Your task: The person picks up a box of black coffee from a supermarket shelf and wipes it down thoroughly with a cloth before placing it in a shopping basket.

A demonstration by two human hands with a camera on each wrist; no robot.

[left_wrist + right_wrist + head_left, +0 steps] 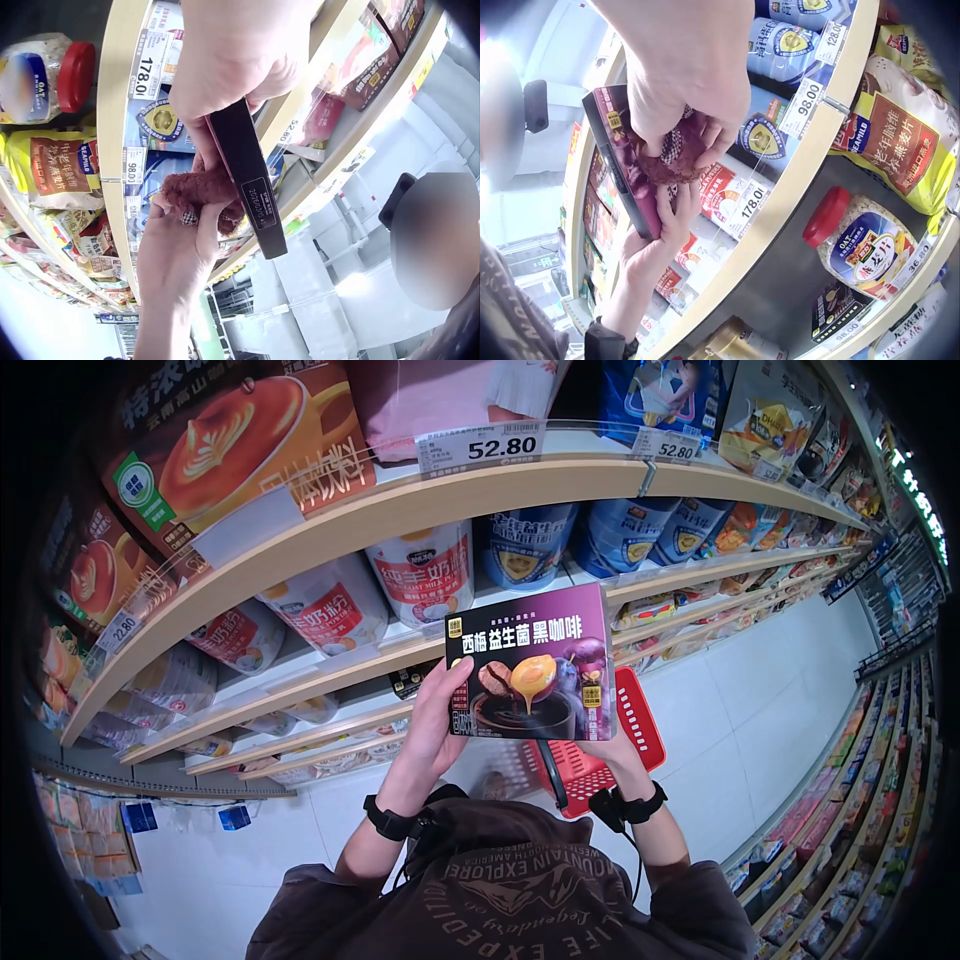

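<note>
A purple and black coffee box [530,670] is held up before the chest, its printed front facing the head camera. My left hand [435,710] grips the box's left end, thumb on the front and fingers behind. At the lower right corner, my right hand [618,755] is mostly hidden by the box. From the left wrist, the right hand [176,255] shows curled round a fuzzy reddish-brown plush item [195,191] with checkered trim, against the box's back. The right wrist view shows the same plush item [676,154] under the right fingers.
A red basket [640,720] with a black handle [552,775] is below the box. Ahead, curved shelves [560,482] carry milk powder cans [425,575] and bagged goods. More stocked shelves [850,830] line the right side, across a pale tiled floor [720,705].
</note>
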